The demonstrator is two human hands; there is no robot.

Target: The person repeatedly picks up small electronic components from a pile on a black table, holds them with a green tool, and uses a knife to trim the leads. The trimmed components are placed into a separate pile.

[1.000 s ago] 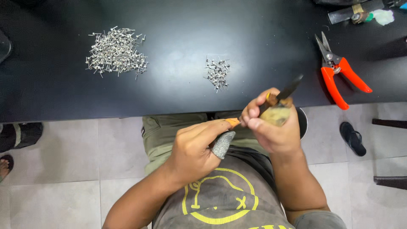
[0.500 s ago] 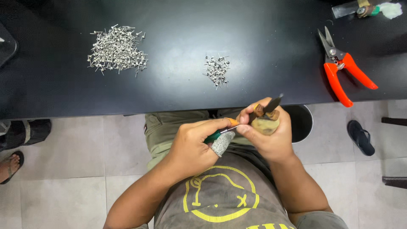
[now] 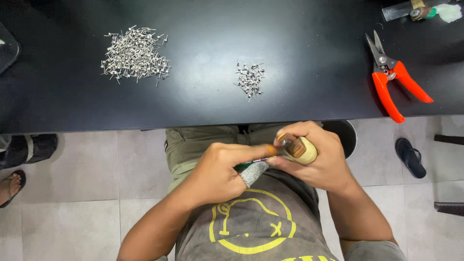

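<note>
The right hand [image 3: 316, 157] is wrapped tightly around a pale, wooden-looking handle [image 3: 302, 150] with a brown end, held over the lap just below the counter [image 3: 203, 96] edge. The left hand [image 3: 220, 171] meets it from the side: its fingers are pinched together on a slim tool [image 3: 251, 162] with a green shaft and an orange tip, and that tip touches the brown end of the handle. One finger of the left hand wears a grey knitted finger guard [image 3: 253, 172] (it points down toward the shirt).

On the black counter, well apart from the hands, lies a large heap of small metal pins [image 3: 134, 54] at the far left and a smaller heap of pins [image 3: 249, 79] nearer the middle. To the right lie orange-handled snips [image 3: 394, 79], blades pointing away from the person. Below the counter, a dark sandal [image 3: 411, 157] rests on the tiled floor [image 3: 72, 193] to the right.
</note>
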